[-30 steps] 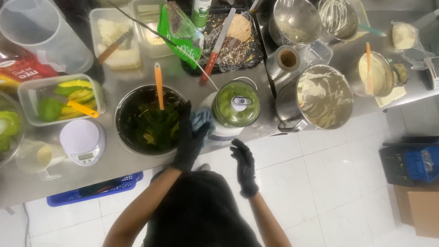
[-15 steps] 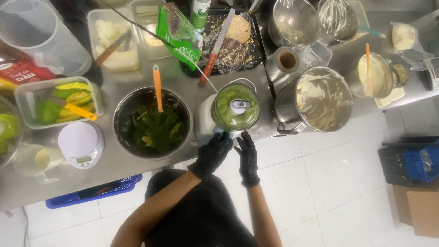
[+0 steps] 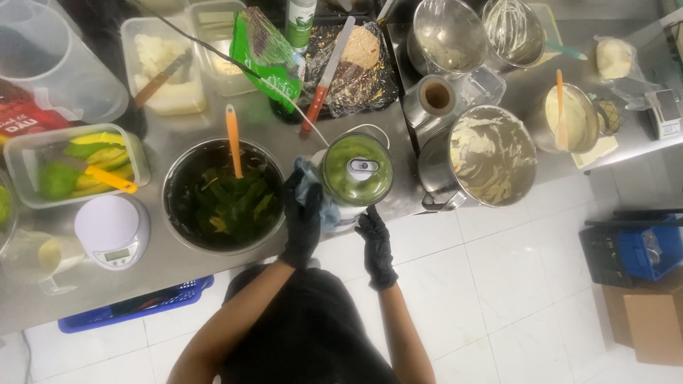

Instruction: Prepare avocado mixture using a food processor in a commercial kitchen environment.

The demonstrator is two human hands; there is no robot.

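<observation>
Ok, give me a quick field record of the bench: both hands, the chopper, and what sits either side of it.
left hand: black glove, pressing a pale cloth against the chopper's side
right hand: black glove, at the chopper's base
chopper: upright at the bench edge, lid on, green contents
left of it: dark bowl of leaves with an orange-handled spatula
right of it: steel mixing bowl smeared with cream

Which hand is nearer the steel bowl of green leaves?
Left. The left hand is at the bowl's right rim; the right hand is beyond the chopper.
</observation>
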